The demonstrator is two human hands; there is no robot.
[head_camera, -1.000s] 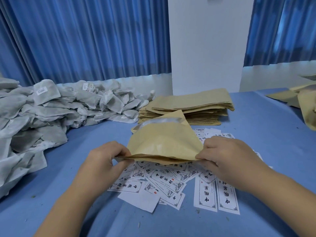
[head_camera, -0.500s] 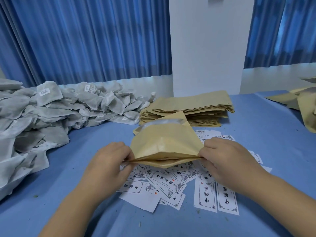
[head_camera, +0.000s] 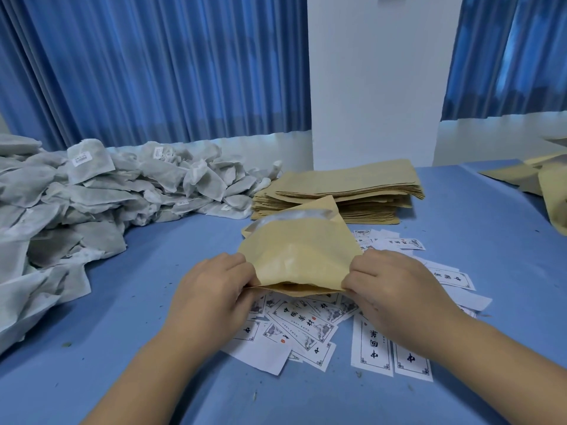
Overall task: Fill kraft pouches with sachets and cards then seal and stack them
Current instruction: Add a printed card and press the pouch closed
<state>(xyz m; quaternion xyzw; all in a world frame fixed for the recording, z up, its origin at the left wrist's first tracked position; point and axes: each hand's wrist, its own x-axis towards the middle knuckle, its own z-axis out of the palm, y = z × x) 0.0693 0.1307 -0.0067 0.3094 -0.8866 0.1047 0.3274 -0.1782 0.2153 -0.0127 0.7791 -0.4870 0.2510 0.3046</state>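
Left hand (head_camera: 211,289) and right hand (head_camera: 395,289) pinch the kraft pouch (head_camera: 300,256) between them.

Sachets (head_camera: 92,204) lie left; pouch stack (head_camera: 343,191) behind; cards (head_camera: 306,326) under held pouch (head_camera: 300,256).

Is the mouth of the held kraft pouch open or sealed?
Open: the kraft pouch shows a dark gap along its near edge, pinched between left hand and right hand.

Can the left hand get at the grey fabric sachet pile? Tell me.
Probably yes: bare blue table lies between the left hand and the sachet pile, but it must first release the kraft paper pouch.
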